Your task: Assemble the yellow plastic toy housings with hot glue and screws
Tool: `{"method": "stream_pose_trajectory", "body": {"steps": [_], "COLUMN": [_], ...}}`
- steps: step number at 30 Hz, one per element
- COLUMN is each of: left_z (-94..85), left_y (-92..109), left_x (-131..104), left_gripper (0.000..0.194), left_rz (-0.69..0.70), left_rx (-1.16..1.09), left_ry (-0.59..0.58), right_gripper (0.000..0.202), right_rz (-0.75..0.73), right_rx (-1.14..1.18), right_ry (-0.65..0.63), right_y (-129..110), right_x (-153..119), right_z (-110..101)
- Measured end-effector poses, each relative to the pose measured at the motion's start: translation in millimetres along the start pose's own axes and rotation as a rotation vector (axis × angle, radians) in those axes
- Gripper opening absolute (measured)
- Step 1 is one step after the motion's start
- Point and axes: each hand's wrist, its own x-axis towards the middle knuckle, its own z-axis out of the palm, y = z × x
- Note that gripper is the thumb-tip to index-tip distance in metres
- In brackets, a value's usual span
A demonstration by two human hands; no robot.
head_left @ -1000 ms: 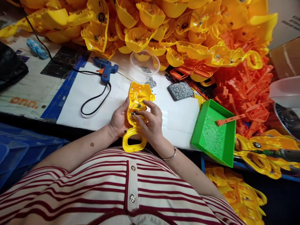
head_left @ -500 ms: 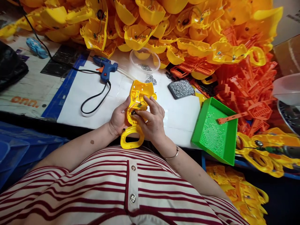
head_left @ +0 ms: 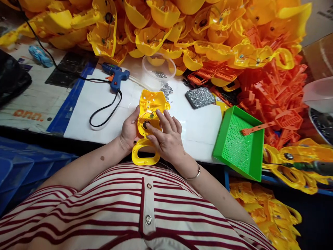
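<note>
A yellow plastic housing half point(head_left: 151, 99) with a looped handle lies open side up between my hands, above the table's near edge. Thin wires and a small green board show inside it. My left hand point(head_left: 129, 131) is closed around its left edge. My right hand point(head_left: 168, 133) rests over its right side with the fingers stretched out. The index fingertip touches a round dark part point(head_left: 146, 124), probably a speaker, inside the housing. My right palm hides part of the housing's right edge.
A blue glue gun point(head_left: 118, 78) lies behind on white paper. Screws fill a clear tub point(head_left: 159, 71) and a black tray point(head_left: 200, 97). At right sits a green basket point(head_left: 218, 149), with orange parts point(head_left: 273, 100) beyond. Yellow housings point(head_left: 153, 40) are heaped along the back.
The housing has shifted slightly left and tilts flatter. My right fingers have opened from a pinch at the round part, with the index finger now stretched onto it.
</note>
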Motion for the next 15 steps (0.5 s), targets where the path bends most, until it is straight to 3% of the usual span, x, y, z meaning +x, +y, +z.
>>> {"method": "stream_pose_trajectory", "body": {"steps": [8,11,15], "left_z": [-0.5,-2.0,4.4], "left_y": [1.3,1.0,-0.7], "left_x": [1.9,1.6,2.5], "left_gripper": [0.050,0.052,0.041], "left_rz": [-0.053,-0.132,-0.154], "left_rx": [0.048,0.133,0.344], "left_ry": [-0.025,-0.005,0.120], "right_gripper": [0.035,0.034,0.029], "right_rz": [-0.047,-0.007,0.145], "right_rx": [-0.003,0.046,0.026], "right_ry": [-0.015,0.118,0.253], "right_y": [-1.8,8.0,34.5], "right_x": [-0.4,-4.7,-22.7], "right_z": [-2.2,-13.7,-43.2]}}
